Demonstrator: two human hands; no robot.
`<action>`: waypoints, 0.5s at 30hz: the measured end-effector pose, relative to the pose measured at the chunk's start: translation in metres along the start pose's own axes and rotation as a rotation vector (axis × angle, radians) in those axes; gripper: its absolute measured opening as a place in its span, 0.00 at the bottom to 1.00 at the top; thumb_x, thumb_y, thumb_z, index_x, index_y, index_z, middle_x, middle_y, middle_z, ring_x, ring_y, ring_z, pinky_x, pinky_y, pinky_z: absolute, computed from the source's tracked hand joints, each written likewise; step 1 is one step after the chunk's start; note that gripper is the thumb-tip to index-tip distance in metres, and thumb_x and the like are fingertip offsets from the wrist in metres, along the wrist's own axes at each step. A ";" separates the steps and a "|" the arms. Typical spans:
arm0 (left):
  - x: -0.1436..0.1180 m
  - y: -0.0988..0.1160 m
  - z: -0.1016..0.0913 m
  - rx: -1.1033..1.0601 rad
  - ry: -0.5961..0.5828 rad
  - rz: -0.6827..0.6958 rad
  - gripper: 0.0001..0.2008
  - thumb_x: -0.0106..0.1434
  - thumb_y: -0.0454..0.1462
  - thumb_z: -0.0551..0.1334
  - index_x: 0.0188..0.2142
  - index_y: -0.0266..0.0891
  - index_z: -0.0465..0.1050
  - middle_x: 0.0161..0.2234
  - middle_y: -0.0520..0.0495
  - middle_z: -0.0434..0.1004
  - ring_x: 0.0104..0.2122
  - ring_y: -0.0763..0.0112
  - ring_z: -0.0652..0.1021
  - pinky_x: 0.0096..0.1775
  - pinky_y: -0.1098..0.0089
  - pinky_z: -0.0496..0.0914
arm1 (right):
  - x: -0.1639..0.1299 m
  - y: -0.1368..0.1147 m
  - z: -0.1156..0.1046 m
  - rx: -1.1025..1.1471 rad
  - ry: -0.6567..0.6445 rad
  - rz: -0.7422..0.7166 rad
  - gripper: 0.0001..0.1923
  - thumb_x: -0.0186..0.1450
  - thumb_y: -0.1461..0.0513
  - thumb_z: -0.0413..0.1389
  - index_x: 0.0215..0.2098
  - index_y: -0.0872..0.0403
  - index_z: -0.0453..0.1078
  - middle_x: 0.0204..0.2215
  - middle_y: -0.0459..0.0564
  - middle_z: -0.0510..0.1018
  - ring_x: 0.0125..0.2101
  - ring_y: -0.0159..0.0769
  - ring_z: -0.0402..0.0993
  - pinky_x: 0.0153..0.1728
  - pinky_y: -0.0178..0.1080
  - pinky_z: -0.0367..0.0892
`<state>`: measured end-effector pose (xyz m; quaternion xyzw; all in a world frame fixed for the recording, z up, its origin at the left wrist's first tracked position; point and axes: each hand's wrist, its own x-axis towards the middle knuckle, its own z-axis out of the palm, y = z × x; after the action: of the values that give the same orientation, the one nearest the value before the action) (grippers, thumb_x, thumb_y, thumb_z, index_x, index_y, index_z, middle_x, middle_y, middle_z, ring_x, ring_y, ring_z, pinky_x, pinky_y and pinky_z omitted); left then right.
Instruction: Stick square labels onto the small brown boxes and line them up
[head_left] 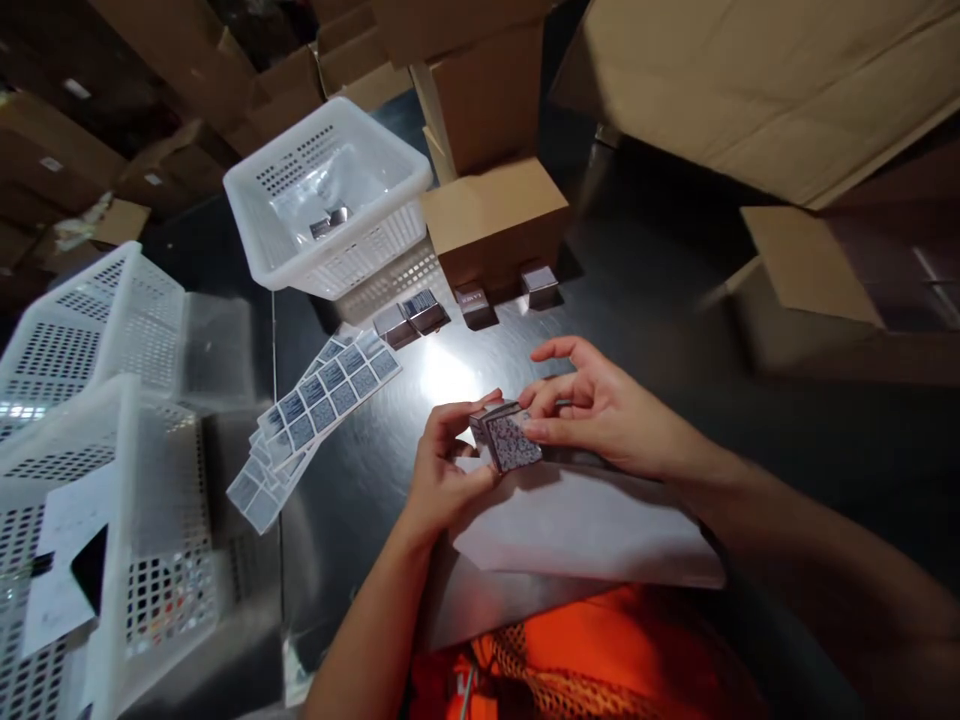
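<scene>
Gripping a small glossy cardboard box (505, 437), left hand (442, 470) and right hand (600, 405) pinch its corners.

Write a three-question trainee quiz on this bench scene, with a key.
1. True or false: both hands hold the small box.
2. Which lies left of the left hand? A) label sheets B) a hammer C) a bottle
3. Fill in: the white basket at the back stands beside a brown ____ box.

Key: 1 true; 2 A; 3 cardboard. The right hand touches the small box from the right.
</scene>
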<state>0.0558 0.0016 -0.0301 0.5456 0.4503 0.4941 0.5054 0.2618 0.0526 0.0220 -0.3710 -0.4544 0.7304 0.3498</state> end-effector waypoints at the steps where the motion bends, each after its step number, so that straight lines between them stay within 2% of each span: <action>1: 0.000 0.000 0.000 -0.002 -0.004 0.007 0.26 0.52 0.31 0.72 0.48 0.45 0.67 0.57 0.40 0.77 0.53 0.59 0.80 0.34 0.75 0.76 | 0.000 0.000 0.000 0.000 0.003 0.003 0.32 0.53 0.60 0.71 0.48 0.48 0.58 0.25 0.38 0.77 0.39 0.39 0.78 0.42 0.41 0.74; 10: 0.000 0.001 -0.001 -0.009 -0.039 0.022 0.26 0.52 0.30 0.72 0.48 0.43 0.67 0.57 0.38 0.77 0.53 0.58 0.81 0.35 0.74 0.77 | 0.000 -0.001 0.000 -0.032 0.001 0.011 0.33 0.52 0.59 0.71 0.48 0.48 0.58 0.26 0.38 0.77 0.37 0.39 0.79 0.42 0.42 0.75; 15: 0.000 0.002 0.000 0.000 -0.031 0.008 0.25 0.53 0.29 0.72 0.47 0.44 0.67 0.57 0.41 0.77 0.52 0.61 0.81 0.35 0.75 0.76 | 0.001 0.001 -0.001 -0.042 -0.001 0.006 0.31 0.53 0.60 0.70 0.47 0.47 0.58 0.25 0.38 0.77 0.36 0.40 0.79 0.41 0.43 0.75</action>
<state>0.0559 0.0010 -0.0284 0.5550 0.4403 0.4878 0.5100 0.2618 0.0533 0.0205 -0.3794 -0.4684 0.7220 0.3396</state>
